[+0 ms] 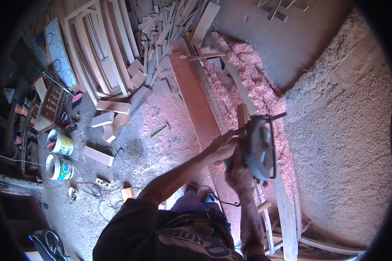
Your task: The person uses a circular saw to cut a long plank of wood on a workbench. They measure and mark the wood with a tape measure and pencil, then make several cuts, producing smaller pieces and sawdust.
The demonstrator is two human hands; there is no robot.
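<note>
A grey circular saw (260,150) is tilted on its side over the workbench, its flat base plate facing right. My right hand (239,177) is wrapped round its rear handle. Just ahead of it, my left hand (222,147) grips the front of the saw's body; its fingertips are partly hidden. A short wooden block (242,115) stands out beyond the saw. Under my left forearm runs a long reddish-brown plank (196,102) on the bench. Pinkish wood shavings (250,63) are heaped along the bench's right side.
A rough wall (339,126) rises at the right. To the left, a hammer with a green handle (161,130), a loose wood block (98,155), two buckets (60,143) and cables (106,191) lie on the floor. Wooden frames (98,48) and offcuts (161,32) are piled behind.
</note>
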